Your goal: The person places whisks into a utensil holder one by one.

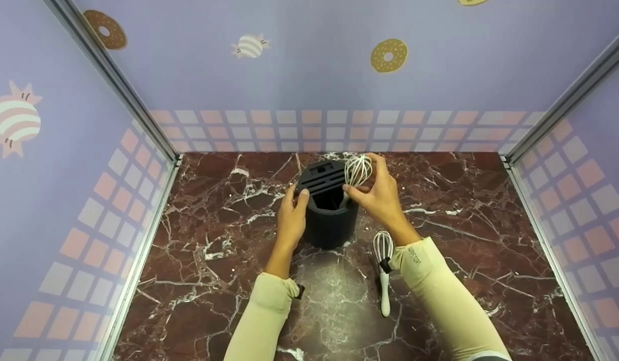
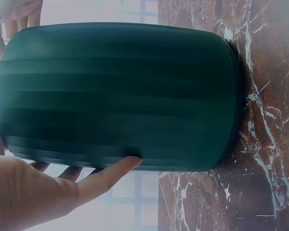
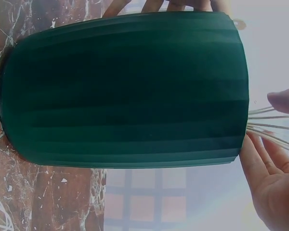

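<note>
Whisk (image 1: 359,173) stands wire end up by right rim of dark holder (image 1: 330,228), long axis running roughly along holder's, lower end hidden inside. I judge this line-up matters most. Right hand (image 1: 382,195) nearer, thumb and fingers holding wires, forearm angling in from right. Left hand (image 1: 292,220) grips opposite side, thumb at rim. I spot second whisk (image 1: 384,296) lying by right sleeve (image 1: 435,281), handle near.
</note>
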Demonstrator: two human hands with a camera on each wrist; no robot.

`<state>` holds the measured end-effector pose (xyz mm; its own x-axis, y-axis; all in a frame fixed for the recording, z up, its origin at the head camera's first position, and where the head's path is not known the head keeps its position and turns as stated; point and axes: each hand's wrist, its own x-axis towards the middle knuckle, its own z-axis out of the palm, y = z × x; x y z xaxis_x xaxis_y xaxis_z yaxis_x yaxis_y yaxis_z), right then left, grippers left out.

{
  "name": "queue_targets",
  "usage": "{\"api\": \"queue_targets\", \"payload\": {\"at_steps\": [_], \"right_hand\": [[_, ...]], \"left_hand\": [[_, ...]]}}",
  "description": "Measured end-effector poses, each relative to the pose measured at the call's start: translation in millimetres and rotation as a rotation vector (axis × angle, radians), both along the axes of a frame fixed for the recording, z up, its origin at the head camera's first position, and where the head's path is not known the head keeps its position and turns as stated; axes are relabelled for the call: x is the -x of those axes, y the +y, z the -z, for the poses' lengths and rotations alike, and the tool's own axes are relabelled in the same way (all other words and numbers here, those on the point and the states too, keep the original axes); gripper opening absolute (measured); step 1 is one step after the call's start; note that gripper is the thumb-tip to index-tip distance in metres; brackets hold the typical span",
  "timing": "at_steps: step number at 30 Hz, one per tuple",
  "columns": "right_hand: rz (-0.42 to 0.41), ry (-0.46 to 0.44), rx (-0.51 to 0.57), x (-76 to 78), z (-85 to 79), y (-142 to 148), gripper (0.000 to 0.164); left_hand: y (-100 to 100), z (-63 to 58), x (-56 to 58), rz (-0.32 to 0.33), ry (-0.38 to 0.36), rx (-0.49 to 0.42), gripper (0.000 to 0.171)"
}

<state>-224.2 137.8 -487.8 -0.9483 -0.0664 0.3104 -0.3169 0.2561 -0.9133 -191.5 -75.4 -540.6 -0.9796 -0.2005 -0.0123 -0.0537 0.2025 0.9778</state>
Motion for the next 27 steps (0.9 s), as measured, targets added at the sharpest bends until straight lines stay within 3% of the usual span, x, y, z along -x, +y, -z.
{"api": "queue_targets", "payload": {"at_steps": [9,13,18,27], "right_hand": [[0.054,0.108,-0.235,-3.5,-0.5,3,0.078],[0.052,0.148,-0.283,-5.1,-1.6,4,0.075],[0.013,0.150,-0.241,-6.2,-1.3,4,0.071],[-0.050,0.093,-0.044,-16.6,-0.9,12,0.059]], "left_hand": [[0,0.9,-0.8,0.019,0.005,-0.033,0.059],[0,0.7,-0.7,0.013,0.006,-0.036,0.058],[0,0.9,0.1,0.003,0.003,-0.030,0.059],[1,1.9,0.1,0.002,-0.003,-0.033,0.061]]}}
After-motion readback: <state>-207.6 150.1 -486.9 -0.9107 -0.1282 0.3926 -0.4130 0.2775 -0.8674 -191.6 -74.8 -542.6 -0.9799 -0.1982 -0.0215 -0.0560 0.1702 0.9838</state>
